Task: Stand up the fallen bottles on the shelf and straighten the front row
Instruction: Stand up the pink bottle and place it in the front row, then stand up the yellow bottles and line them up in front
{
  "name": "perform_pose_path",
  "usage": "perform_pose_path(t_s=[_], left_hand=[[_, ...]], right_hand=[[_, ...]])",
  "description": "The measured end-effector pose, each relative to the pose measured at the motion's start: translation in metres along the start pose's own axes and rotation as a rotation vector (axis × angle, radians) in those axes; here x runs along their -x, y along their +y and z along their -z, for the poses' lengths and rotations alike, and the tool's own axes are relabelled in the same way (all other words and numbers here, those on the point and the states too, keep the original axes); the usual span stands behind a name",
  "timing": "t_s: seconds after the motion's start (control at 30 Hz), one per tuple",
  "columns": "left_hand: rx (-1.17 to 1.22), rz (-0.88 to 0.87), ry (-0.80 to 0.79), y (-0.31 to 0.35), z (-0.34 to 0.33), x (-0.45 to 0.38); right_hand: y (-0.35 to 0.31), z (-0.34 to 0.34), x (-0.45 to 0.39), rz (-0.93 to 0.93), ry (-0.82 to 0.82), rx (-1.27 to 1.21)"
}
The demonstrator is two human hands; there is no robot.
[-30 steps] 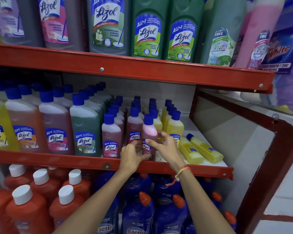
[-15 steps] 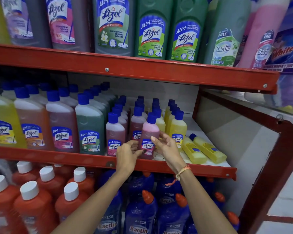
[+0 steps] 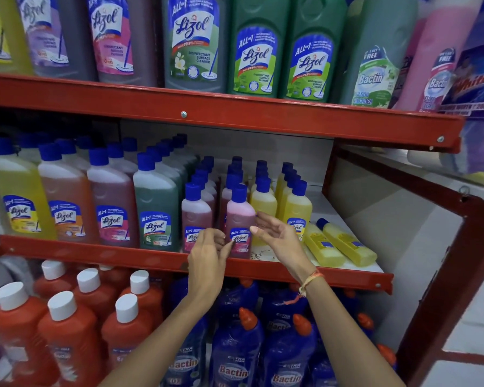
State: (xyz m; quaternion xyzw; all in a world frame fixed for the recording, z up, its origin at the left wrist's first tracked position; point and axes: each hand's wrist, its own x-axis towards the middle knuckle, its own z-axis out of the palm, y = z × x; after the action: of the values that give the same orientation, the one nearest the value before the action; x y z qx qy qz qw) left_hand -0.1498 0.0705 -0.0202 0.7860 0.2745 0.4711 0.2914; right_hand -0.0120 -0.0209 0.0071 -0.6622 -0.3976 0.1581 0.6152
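Observation:
A small pink bottle [image 3: 239, 216] with a blue cap stands upright at the front of the middle red shelf [image 3: 333, 275]. My left hand [image 3: 207, 255] pinches its lower left side at the label. My right hand [image 3: 280, 240] hovers at the bottle's right side with its fingers spread; the fingertips are just at the bottle's edge. Two yellow bottles [image 3: 323, 245] [image 3: 348, 243] lie fallen side by side on the shelf's right end, caps pointing back and left. A small mauve bottle [image 3: 196, 216] stands left of the pink one, and small yellow bottles [image 3: 298, 206] stand to its right.
Large yellow, orange, pink and green cleaner bottles [image 3: 155, 208] fill the shelf's left part. The upper shelf [image 3: 235, 115] hangs low overhead with big jugs. Below stand orange bottles [image 3: 67, 331] and blue ones [image 3: 235, 356]. A red frame post [image 3: 442, 289] bounds the right side.
The pink bottle has come forward to the shelf's front edge. My right hand has come off it and spread open, while my left hand stays at its label.

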Motion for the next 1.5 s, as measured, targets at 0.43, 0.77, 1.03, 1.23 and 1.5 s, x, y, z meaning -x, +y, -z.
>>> perform_pose_path(t_s=[0.43,0.77,1.03,1.23,1.5], left_hand=[[0.065,0.215,-0.492,0.081,-0.129,-0.017],[0.357,0.633,-0.617,0.086,-0.163,-0.027],[0.502,0.464,-0.563,0.090,-0.133,-0.020],[0.379,0.252,-0.357,0.067,-0.097,-0.020],[0.265,0.113,-0.245,0.045,-0.075,-0.015]], right_hand=[[0.020,0.124,0.001,-0.407,0.497,0.925],[0.030,0.159,-0.007,-0.487,0.200,0.395],[0.019,0.156,0.020,-0.400,0.206,-0.070],[0.016,0.112,0.016,-0.196,0.239,0.043],[0.026,0.067,0.011,-0.161,0.271,0.151]])
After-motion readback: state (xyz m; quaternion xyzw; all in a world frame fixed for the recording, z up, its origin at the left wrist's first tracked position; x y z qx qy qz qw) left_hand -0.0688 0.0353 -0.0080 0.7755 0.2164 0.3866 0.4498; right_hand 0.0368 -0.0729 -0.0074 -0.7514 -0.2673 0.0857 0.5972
